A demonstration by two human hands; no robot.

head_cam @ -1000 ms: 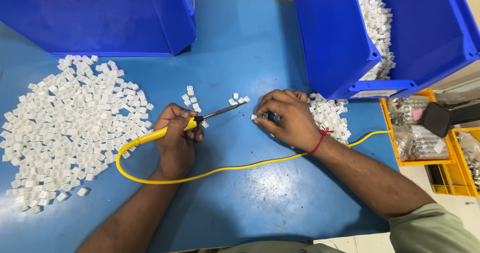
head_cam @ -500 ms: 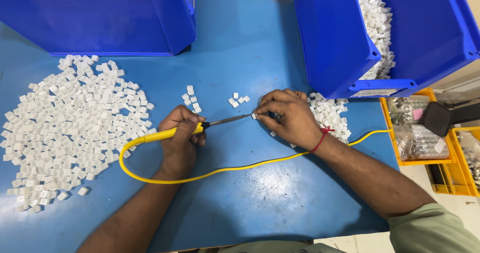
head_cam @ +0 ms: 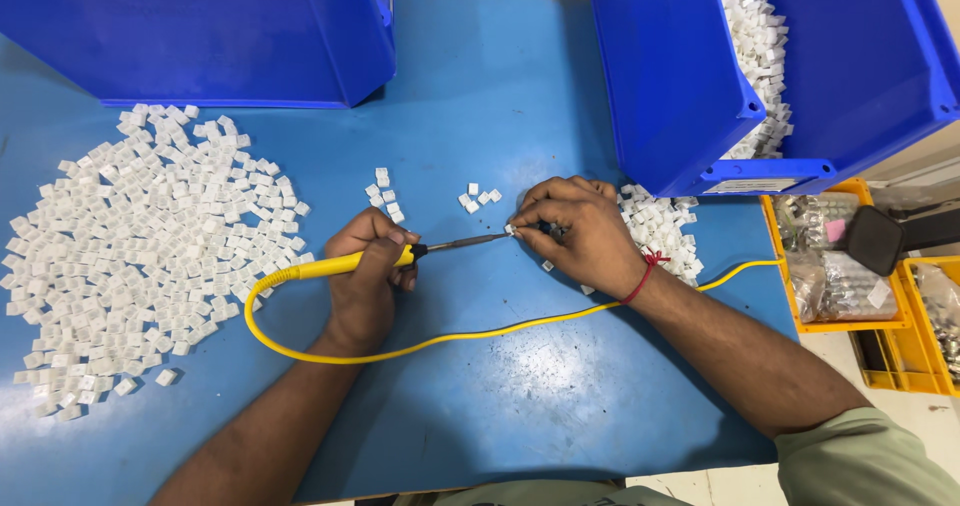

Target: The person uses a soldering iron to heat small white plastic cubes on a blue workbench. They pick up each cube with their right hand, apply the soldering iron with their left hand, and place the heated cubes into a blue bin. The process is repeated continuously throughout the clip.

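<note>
Left hand (head_cam: 362, 284) grip clenched on one yellow-handled soldering iron (head_cam: 400, 257); right hand (head_cam: 580, 234) grip pinching one small white plastic cube (head_cam: 509, 230); two blue plastic bins (head_cam: 670, 86) on blue worktop (head_cam: 500, 96).

i see a yellow-handled soldering iron (head_cam: 345, 263) with a yellow cord (head_cam: 480, 333), white plastic pieces (head_cam: 140, 246) on a blue bench (head_cam: 500, 116), blue bins (head_cam: 200, 31), yellow trays (head_cam: 880, 321), a red wrist thread (head_cam: 645, 274).

Green sleeve (head_cam: 860, 466) (red wrist thread (head_cam: 645, 274)).

Soldering iron (head_cam: 400, 256) tip against small white piece (head_cam: 509, 230) between hands.
</note>
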